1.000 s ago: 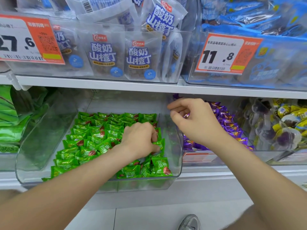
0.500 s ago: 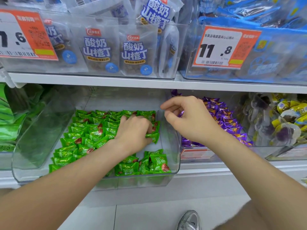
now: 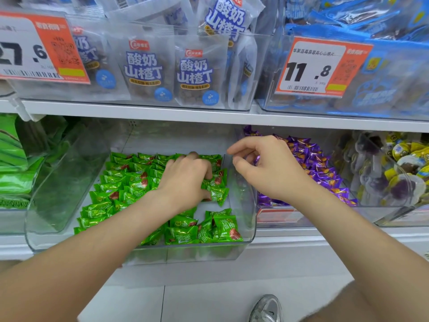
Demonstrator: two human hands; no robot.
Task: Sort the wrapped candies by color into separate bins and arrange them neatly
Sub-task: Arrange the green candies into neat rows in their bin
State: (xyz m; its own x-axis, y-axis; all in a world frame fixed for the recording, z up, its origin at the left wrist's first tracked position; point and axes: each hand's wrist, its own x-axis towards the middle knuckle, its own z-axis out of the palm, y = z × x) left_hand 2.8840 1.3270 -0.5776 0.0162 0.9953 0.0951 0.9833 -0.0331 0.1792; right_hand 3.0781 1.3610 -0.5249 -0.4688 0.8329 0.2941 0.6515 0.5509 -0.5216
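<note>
Two bare hands, yours, reach into the lower shelf (image 3: 301,233) of a shop display. Four clear bins stand side by side along it.

Your left hand (image 3: 185,180) is inside the second bin from the left (image 3: 185,254). It lies palm down near the right wall, with its fingers curled around a few of the green candies (image 3: 125,187). These number in the dozens, too many to count. Most lie in rough rows from the back wall to the front left corner. A smaller cluster sits apart in the front right corner, with bare floor between it and your hand.

Your right hand (image 3: 269,168) is at the wall between this bin and the third bin (image 3: 301,217), which holds a heap of purple candies (image 3: 318,168). Its fingers are curled, the forefinger and thumb a little apart; whether it holds anything cannot be told.

On the shelf above are two more bins with two orange price tags, 27.6 (image 3: 34,47) and 11.8 (image 3: 318,66). One silver shoe (image 3: 267,309) shows on the floor below.
</note>
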